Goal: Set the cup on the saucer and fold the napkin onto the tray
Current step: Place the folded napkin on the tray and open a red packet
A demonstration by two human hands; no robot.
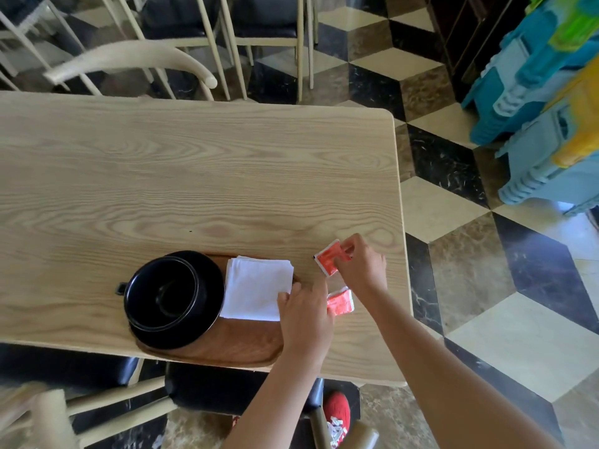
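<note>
Orange packet (328, 261) is pinched between thumb and curled fingertips of the right hand (361, 265), lifted at one edge off the table (194, 176), just beside the right end of the tray. Left hand (306, 315) lies knuckles up with fingers bent downward; its fingertips rest at the near right corner of the white napkin (257, 288), and whether they pinch the cloth or only press on it cannot be told. A second orange packet (341, 301) lies flat on the table between the two hands, partly covered by the left hand. Napkin is folded to a rough square and lies on the wooden tray (246, 346), its left edge touching the saucer rim. Black cup (162, 294) stands upright on the black saucer (212, 283) at the left end of the tray, handle pointing left. Tray sits along the near edge of the light wood table, close to its right end. Both forearms reach in from the lower right. Beyond the table: pale chair frames (129, 59) with dark seats, a chequered stone floor (470, 270), coloured plastic panels (544, 108) at upper right, and a red shoe (337, 413) below the table edge.
</note>
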